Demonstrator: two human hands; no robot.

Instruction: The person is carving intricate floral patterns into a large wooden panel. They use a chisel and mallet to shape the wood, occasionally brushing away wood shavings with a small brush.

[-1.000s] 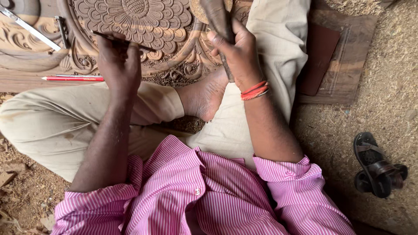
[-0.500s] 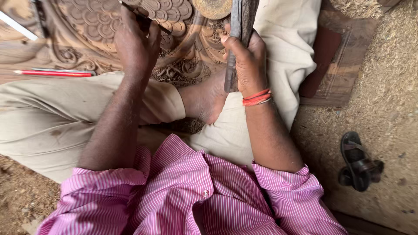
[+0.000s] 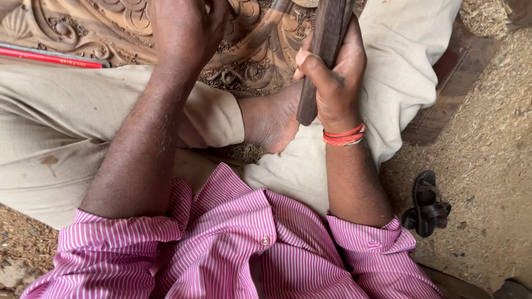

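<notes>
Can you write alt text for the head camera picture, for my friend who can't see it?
Seen from above, a person's right hand grips a dark wooden mallet while the left hand rests on a carved wooden panel. The person sits cross-legged in a pink striped shirt; a red pencil lies on the panel and a black sandal on the sawdust.

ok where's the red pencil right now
In the head view the red pencil lies at the far left on the carved wooden panel, just above the beige trouser leg, left of the left hand.

Dark matt wooden mallet [image 3: 324,50]; rough carved wood panel [image 3: 244,52]; striped cloth shirt [image 3: 233,243].
</notes>
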